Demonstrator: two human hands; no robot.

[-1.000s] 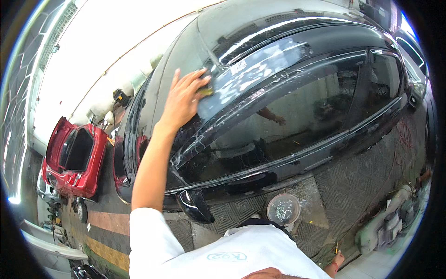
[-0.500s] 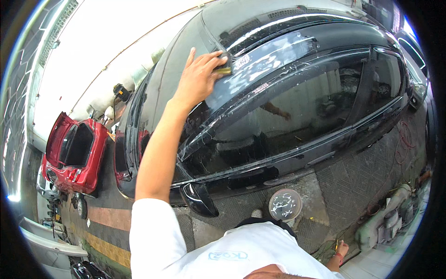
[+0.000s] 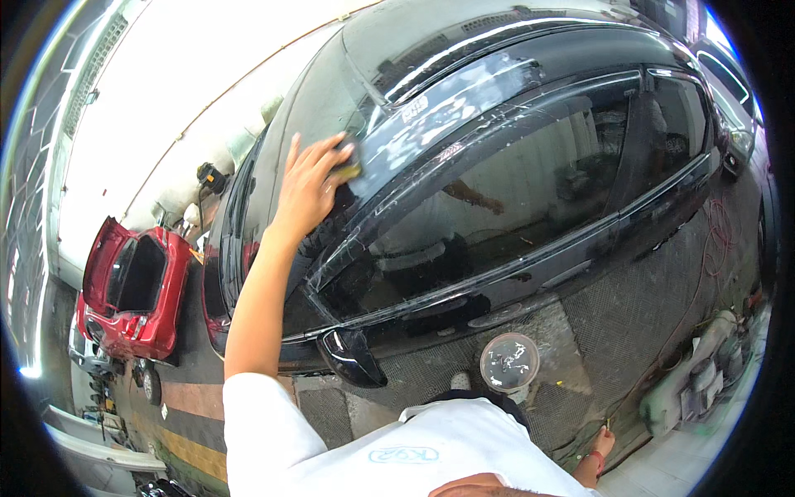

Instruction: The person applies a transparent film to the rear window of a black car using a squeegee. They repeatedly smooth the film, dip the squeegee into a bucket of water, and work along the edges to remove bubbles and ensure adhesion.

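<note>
My left hand [image 3: 306, 189] is stretched out over the front roof pillar of a black car [image 3: 505, 306]. Its fingers are closed on a sanding block [image 3: 349, 170], dark with a yellow layer, which lies against the pillar beside the windshield [image 3: 327, 116]. Along the roof rail above the side windows runs a dull grey sanded patch [image 3: 447, 108] with whitish blotches. Low at my right side is my right hand [image 3: 606, 443], with a red band at the wrist. A small, thin, yellowish thing sticks up from its fingers, too small to name.
Below the car door stands a round bucket [image 3: 509, 362] with white smears on top. The side mirror [image 3: 352, 358] juts out near my body. A red car [image 3: 137, 290] with a raised panel is at left. Greenish machinery [image 3: 691, 373] and a red hose [image 3: 719, 240] lie at right.
My left hand has moved with the sanding block down and left along the roof pillar, away from the grey patch. My right hand has stayed low at my side.
</note>
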